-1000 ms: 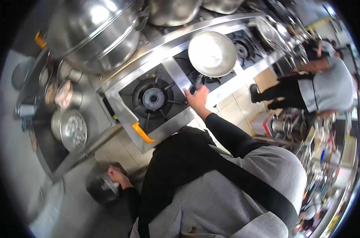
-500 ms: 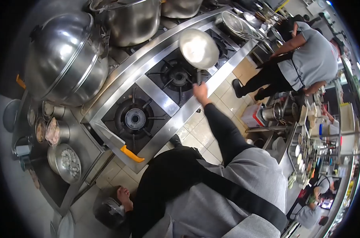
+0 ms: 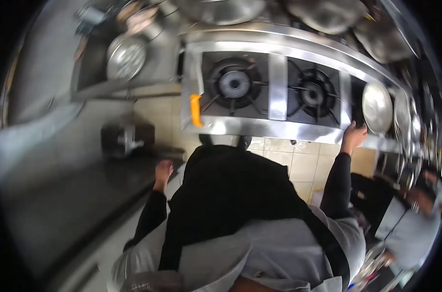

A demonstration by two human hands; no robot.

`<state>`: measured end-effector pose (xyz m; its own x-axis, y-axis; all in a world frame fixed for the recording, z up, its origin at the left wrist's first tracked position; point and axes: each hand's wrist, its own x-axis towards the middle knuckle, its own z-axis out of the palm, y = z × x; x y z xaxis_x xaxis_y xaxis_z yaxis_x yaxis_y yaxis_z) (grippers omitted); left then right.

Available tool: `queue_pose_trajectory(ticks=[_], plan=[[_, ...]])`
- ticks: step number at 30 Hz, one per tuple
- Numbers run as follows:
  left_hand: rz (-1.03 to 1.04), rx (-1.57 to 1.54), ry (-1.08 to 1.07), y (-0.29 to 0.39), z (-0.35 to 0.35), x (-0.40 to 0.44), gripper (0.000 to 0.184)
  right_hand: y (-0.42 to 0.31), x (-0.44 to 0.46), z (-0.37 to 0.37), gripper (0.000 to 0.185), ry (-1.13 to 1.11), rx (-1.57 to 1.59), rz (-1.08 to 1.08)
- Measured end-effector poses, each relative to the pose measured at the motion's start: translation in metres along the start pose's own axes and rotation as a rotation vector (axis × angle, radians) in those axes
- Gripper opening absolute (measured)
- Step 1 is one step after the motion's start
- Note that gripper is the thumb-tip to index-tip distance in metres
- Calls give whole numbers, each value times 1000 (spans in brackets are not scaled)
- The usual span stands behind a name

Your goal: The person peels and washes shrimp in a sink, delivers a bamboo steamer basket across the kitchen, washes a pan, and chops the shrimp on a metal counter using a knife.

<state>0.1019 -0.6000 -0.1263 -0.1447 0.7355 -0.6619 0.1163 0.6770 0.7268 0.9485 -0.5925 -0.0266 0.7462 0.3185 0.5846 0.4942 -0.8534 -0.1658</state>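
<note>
My right hand (image 3: 355,136) is at the front edge of the stove (image 3: 303,129), its fingers apart. Just beyond it, a round metal frying pan (image 3: 376,108) rests over the right part of the stove; I cannot make out its handle. My left hand (image 3: 164,171) hangs low at my left side, fingers curled, with nothing visible in it. It is nearest a dark counter (image 3: 94,194). A knife with an orange handle (image 3: 195,110) lies on the stove's left edge, blade pointing away from me.
Two bare burners, left (image 3: 235,83) and middle (image 3: 312,94), sit before me. Large steel pots (image 3: 328,12) line the back. A metal bowl (image 3: 127,57) with pale pieces stands on the left counter. A co-worker in a grey shirt (image 3: 410,233) stands at right.
My view has swung round. The pan has moved from beside the middle burner to the right part of the stove, and my right hand's fingers have spread. My left hand has come up.
</note>
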Motion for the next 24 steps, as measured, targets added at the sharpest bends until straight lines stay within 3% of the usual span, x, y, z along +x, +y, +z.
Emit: queue_pose_trajectory(ticks=[1, 2, 3, 4, 6, 7, 8, 9, 10, 13, 14, 19, 24], plan=[[-40, 16, 61, 14, 16, -12, 18, -17, -10, 22, 29, -58, 329, -237], [-73, 40, 106, 22, 24, -14, 19, -87, -40, -15, 22, -433, 678, -25], [-85, 125, 101, 25, 32, -14, 19, -141, -77, -38, 20, -431, 719, -303], [-97, 215, 88, 28, 39, -15, 20, -177, -122, -31, 21, -751, 1021, -342], [-87, 267, 13, 25, 45, -6, 18, -272, -205, -62, 21, -785, 1250, -973], [-81, 291, -25, 25, 49, 1, 18, -314, -222, -126, 25, -1195, 1010, -866], [-50, 260, -10, 30, 57, 4, 16, -339, -258, -121, 35, -1072, 1114, -1131], [-23, 232, 4, 36, 64, 4, 15, -362, -293, -117, 39, -1155, 1104, -1175], [3, 211, 13, 43, 70, 4, 14, -380, -306, -134, 47, -1157, 853, -1227], [140, 206, -66, 64, 80, 6, 10, -406, -323, -148, 50, -1256, 597, -1126], [160, 98, 11, 60, 85, 6, 12, -413, -331, -141, 63, -1287, 549, -1101], [200, 65, 3, 60, 78, -1, 6, -415, -328, -132, 90, -1451, 739, -636], [65, -205, 181, 91, 60, 6, 9, -400, -289, -138, 61, -1421, 769, -494]])
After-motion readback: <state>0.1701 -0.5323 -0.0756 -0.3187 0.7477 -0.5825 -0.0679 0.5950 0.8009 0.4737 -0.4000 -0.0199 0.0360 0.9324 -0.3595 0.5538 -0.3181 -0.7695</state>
